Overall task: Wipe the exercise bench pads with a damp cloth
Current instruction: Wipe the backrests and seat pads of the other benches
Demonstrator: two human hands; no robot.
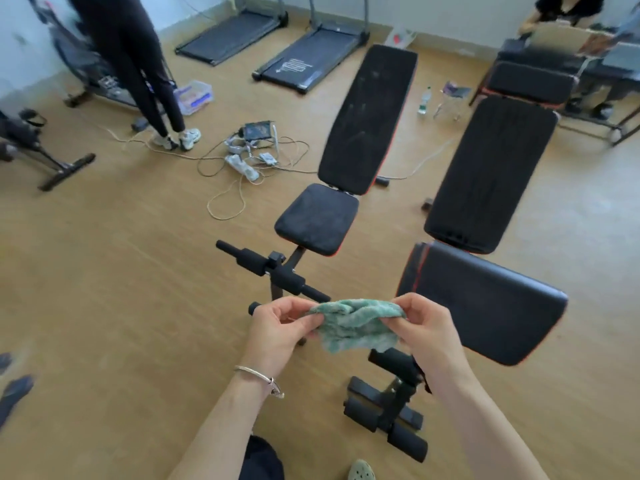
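Observation:
I hold a crumpled green cloth (356,325) between both hands in front of me. My left hand (277,332) pinches its left edge and my right hand (427,329) pinches its right edge. Two black exercise benches with red trim stand ahead on the wooden floor. The left bench has a dusty seat pad (317,220) and a long, smudged back pad (369,119). The right bench has a seat pad (485,303) close to my right hand and a back pad (491,174) beyond it.
Foam-covered leg rollers (273,270) and a foot frame (388,410) sit just beyond my hands. Power strips and cables (249,157) lie on the floor to the left. A person (138,64) stands at the far left. Treadmills (311,57) line the back wall.

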